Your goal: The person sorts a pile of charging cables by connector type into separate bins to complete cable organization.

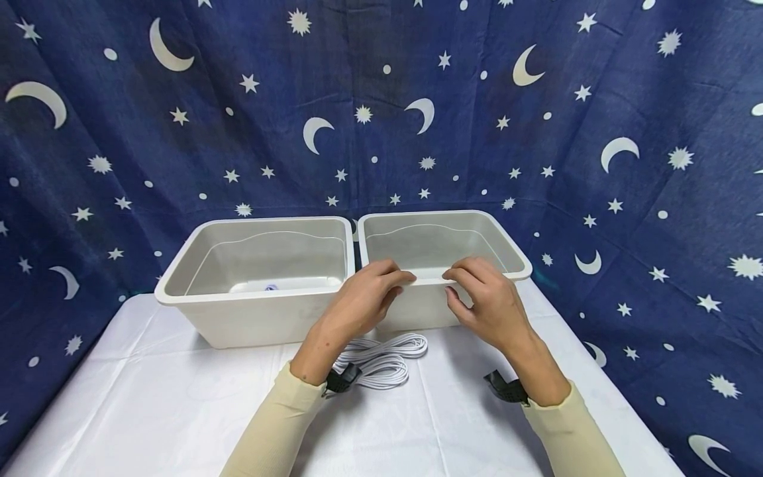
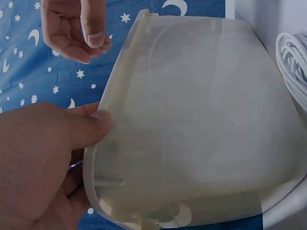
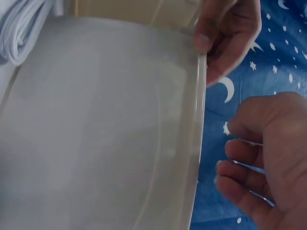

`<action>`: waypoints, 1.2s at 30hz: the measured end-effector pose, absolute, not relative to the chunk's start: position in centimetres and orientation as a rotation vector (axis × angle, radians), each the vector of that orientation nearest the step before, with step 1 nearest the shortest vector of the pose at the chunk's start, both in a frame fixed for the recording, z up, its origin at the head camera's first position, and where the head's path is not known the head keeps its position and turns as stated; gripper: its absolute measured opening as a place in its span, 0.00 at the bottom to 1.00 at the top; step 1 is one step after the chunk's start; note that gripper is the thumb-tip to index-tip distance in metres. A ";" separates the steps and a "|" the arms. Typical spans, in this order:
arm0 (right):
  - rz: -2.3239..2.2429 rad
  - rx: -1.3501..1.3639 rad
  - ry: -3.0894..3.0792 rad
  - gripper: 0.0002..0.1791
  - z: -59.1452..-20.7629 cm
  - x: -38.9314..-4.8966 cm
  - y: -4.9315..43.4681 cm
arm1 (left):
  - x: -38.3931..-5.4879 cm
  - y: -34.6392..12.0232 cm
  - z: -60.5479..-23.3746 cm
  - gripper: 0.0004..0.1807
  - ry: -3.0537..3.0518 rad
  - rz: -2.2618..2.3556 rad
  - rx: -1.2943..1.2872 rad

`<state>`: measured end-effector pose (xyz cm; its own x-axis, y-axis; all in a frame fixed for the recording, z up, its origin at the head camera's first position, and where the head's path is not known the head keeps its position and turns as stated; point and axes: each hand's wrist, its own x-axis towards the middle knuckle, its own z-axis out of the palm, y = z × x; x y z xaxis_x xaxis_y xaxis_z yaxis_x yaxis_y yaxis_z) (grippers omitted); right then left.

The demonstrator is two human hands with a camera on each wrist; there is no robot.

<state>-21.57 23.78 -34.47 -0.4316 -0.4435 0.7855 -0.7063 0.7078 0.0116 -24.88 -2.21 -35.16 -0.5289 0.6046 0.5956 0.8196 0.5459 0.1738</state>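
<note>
A white plastic bin (image 1: 420,310) stands on the right, and a matching bin (image 1: 256,324) stands beside it on the left. My left hand (image 1: 365,301) grips the front rim of the right bin, near its left corner. In the left wrist view the thumb (image 2: 98,125) presses the rim's outside while the other fingers go behind it. My right hand (image 1: 491,305) hovers by the same rim farther right. Its fingers are loosely bent, hold nothing, and in the right wrist view stay apart from the rim.
A coiled white cable (image 1: 387,364) lies on the white-covered table (image 1: 208,411) in front of the bins, partly behind my left wrist. A small purple item (image 1: 271,287) shows inside the left bin. A blue moon-and-star curtain (image 1: 381,86) hangs behind and along the sides.
</note>
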 end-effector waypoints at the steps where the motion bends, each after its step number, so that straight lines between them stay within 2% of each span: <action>1: 0.402 0.882 -2.101 0.08 -34.5 -21.5 23.6 | -24.9 -2.2 -35.2 0.16 -2.311 -0.609 -1.152; 23: 0.355 1.078 -2.138 0.11 -35.4 -20.2 20.7 | -24.8 -2.2 -35.1 0.16 -2.313 -0.595 -1.157; 36: 0.340 1.229 -2.138 0.12 -37.5 -20.4 19.2 | -24.8 -2.2 -35.1 0.17 -2.272 -0.594 -1.170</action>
